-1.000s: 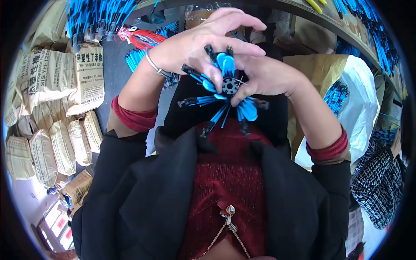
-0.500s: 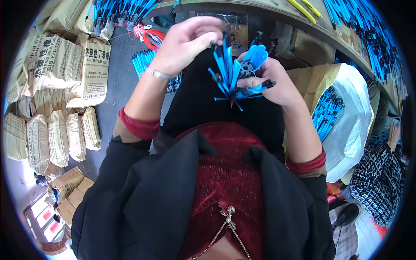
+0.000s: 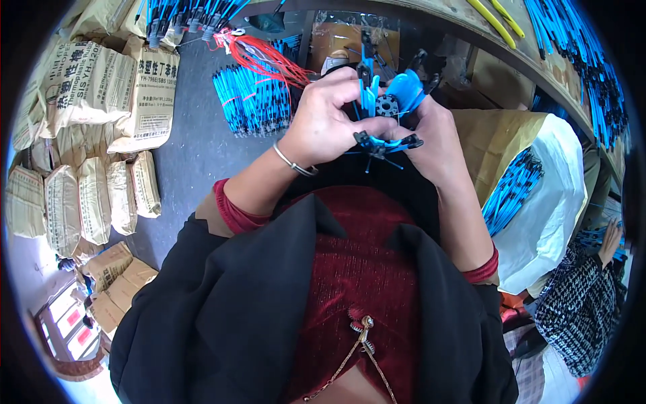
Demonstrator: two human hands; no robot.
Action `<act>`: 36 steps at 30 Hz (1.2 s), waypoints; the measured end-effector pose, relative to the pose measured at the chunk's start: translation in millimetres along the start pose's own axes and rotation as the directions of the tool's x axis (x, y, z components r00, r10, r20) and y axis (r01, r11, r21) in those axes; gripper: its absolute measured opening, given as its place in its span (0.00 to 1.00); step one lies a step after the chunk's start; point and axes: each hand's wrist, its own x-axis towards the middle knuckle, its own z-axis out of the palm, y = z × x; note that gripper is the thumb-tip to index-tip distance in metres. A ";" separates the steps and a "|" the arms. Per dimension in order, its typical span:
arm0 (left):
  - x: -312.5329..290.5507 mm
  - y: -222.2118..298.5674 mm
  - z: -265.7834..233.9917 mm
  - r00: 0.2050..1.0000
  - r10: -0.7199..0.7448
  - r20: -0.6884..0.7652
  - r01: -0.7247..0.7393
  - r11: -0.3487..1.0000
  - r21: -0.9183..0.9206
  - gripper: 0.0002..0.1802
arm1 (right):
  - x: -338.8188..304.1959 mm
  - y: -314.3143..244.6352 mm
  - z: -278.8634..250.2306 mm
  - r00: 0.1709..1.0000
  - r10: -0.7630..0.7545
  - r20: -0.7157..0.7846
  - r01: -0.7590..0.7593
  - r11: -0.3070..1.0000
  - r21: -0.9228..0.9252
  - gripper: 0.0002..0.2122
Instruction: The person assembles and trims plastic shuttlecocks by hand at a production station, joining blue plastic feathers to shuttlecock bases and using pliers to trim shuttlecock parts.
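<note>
Above my lap, both hands meet at a folded frame of blue ribs with black joints (image 3: 406, 87). At its middle sits a round black hub with holes (image 3: 387, 106). My left hand (image 3: 326, 118) has its fingers and thumb closed on the ribs at the left side of the hub. My right hand (image 3: 434, 138) is wrapped round the frame from the right, with its fingertips partly hidden behind the blue ribs. Some ribs fold out below the hub, with black joints hanging under my thumbs.
A tied bundle of blue sticks (image 3: 252, 101) and red cords (image 3: 269, 60) lie ahead on the left. A wooden bench (image 3: 451, 17) with more blue sticks (image 3: 579, 67) runs across the top. Right, a white sack (image 3: 555, 195) holds similar sticks; brown sacks (image 3: 87, 101) line the left. Another person's hand (image 3: 611, 239) shows far right.
My left hand has come down and right from above the frame and closed on its ribs beside the hub. The loosely spread ribs on the left are now gathered. My right hand keeps its hold.
</note>
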 end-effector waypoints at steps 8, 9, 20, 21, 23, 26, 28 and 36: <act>7.2 -13.1 2.2 0.989 0.036 -0.146 -0.038 0.999 -0.015 0.19 | -9.4 3.9 9.1 0.847 -0.363 -0.390 0.182 0.885 -0.428 0.27; 8.4 -15.5 1.5 0.984 0.080 -0.161 -0.080 0.997 0.004 0.19 | -10.3 3.9 8.8 0.843 -0.401 -0.359 0.182 0.839 -0.513 0.26; 12.7 -30.4 0.5 0.999 -0.047 0.006 0.047 0.988 -0.146 0.20 | 3.1 14.4 8.8 0.976 -0.122 -0.182 0.133 0.990 0.045 0.13; 13.0 -30.9 1.5 0.996 -0.081 0.023 0.084 0.978 -0.193 0.20 | 4.3 16.1 7.6 0.976 -0.135 -0.173 0.148 0.987 0.064 0.12; 15.9 -35.0 0.2 0.998 -0.037 0.043 0.044 0.985 -0.167 0.21 | 5.3 20.2 7.6 0.972 -0.156 -0.177 0.172 0.982 0.083 0.12; 18.9 -38.4 -2.2 0.995 0.046 0.084 -0.036 0.993 -0.115 0.22 | 5.8 23.6 7.9 0.963 -0.198 -0.184 0.222 0.967 0.122 0.12; 18.7 -38.1 -2.0 0.996 0.054 0.073 -0.043 0.990 -0.138 0.24 | 5.5 22.3 8.8 0.973 -0.161 -0.166 0.190 0.965 0.179 0.12; 28.7 -43.6 -3.8 0.977 0.127 0.169 -0.106 0.986 -0.129 0.25 | 5.6 27.6 4.7 0.994 -0.058 -0.094 0.088 0.927 0.363 0.13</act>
